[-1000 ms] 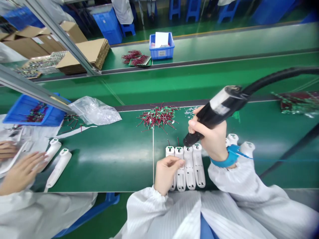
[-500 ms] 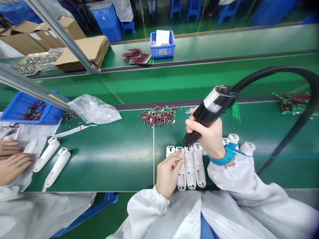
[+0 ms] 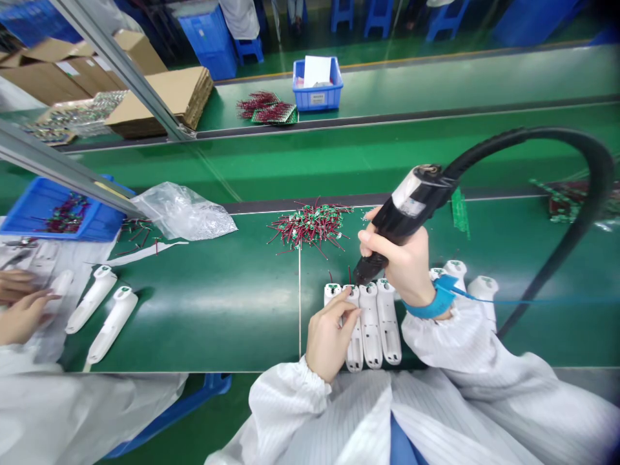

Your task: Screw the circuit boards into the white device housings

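The right hand [image 3: 405,261] is gripping a thick black tool [image 3: 404,206], its fingers wrapping round the barrel, while the left hand [image 3: 329,337] is arching over the leftmost of four white housings [image 3: 370,313], its fingertips resting at the second; whether they are pinching anything small cannot be told. The housings are lying side by side on the green bench [image 3: 217,303], directly before the person, with green boards [image 3: 332,285] showing in their heads. The tool's tip is slanting down beside the second and third heads; contact cannot be made out. The step in hand seems to be working the tool on the second housing while the left hand is steadying it. The next move is probably calling for careful aim of the tip, with fingertips clear of it
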Tool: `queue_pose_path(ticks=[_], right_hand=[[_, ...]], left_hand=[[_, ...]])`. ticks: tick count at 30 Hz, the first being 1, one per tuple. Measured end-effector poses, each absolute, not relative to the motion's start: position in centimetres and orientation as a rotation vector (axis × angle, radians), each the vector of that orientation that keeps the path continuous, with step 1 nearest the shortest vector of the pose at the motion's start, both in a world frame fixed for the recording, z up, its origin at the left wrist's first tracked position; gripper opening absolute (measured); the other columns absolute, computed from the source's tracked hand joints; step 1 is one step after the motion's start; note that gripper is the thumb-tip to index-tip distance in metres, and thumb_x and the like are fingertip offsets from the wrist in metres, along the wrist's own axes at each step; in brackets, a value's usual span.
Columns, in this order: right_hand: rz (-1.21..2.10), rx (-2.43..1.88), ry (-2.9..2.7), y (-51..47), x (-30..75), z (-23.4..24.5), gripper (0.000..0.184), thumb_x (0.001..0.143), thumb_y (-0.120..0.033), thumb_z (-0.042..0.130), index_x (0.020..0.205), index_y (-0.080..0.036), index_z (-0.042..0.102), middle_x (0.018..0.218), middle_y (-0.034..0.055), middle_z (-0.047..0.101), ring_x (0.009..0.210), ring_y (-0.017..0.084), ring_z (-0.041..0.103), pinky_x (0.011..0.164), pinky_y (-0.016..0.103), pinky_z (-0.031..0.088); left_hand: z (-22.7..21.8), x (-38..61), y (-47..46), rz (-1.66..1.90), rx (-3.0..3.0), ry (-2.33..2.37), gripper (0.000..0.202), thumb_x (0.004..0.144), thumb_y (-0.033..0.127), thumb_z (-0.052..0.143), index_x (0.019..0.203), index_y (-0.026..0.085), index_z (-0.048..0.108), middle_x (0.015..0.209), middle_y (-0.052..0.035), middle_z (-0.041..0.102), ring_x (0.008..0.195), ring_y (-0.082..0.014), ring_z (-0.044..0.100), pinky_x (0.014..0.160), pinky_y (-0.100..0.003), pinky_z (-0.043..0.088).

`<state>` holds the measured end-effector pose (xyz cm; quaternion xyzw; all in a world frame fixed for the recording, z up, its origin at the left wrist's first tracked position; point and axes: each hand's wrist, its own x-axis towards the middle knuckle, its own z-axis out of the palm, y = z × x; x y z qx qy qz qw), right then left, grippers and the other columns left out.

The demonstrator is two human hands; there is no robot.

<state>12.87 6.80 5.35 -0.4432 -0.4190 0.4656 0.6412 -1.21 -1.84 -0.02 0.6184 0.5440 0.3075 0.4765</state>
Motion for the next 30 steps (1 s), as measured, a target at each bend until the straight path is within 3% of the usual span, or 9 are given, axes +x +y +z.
queue_pose_path(ticks=[7, 13, 21, 30], right_hand=[[1.085, -0.911, -0.919, 6.2, 13.3, 6.6, 0.024, 0.071, -0.018, 0.075, 0.090, -0.021, 0.062, 0.059, -0.0069, 0.055, 0.046, 0.009, 0.050, 0.050, 0.026, 0.041], [1.081, -0.882, -0.905, 5.6, 13.5, 7.7, 0.024, 0.070, -0.019, 0.074, 0.091, -0.021, 0.061, 0.057, -0.0069, 0.054, 0.045, 0.010, 0.049, 0.047, 0.026, 0.041], [1.052, -0.853, -0.915, 5.7, 13.7, 7.5, 0.022, 0.073, -0.016, 0.072, 0.092, -0.021, 0.062, 0.059, -0.0063, 0.054, 0.046, 0.009, 0.049, 0.048, 0.026, 0.041], [1.014, -0.972, -0.974, 6.5, 13.3, 5.8, 0.022, 0.072, -0.016, 0.074, 0.090, -0.020, 0.063, 0.060, -0.0062, 0.056, 0.048, 0.009, 0.051, 0.051, 0.027, 0.042]], left_hand=[[0.2, -1.1, -1.7, 0.834, 1.684, 1.358, 0.017, 0.090, 0.021, 0.057, 0.089, 0.023, 0.074, 0.130, -0.0079, 0.064, 0.108, -0.0262, 0.067, 0.097, -0.041, 0.051], [0.5, -0.7, -1.4, 0.884, 1.721, 1.325, 0.016, 0.087, 0.017, 0.061, 0.087, 0.024, 0.075, 0.121, -0.0063, 0.070, 0.103, -0.0255, 0.069, 0.095, -0.039, 0.053], [-0.1, -0.9, -1.8, 0.916, 1.780, 1.333, 0.014, 0.088, 0.015, 0.060, 0.087, 0.020, 0.074, 0.120, -0.0093, 0.070, 0.103, -0.0242, 0.070, 0.095, -0.038, 0.054], [-0.5, -1.6, -3.0, 0.874, 1.699, 1.257, 0.011, 0.085, 0.012, 0.065, 0.082, 0.018, 0.073, 0.096, -0.0053, 0.077, 0.086, -0.0181, 0.073, 0.082, -0.027, 0.058]])
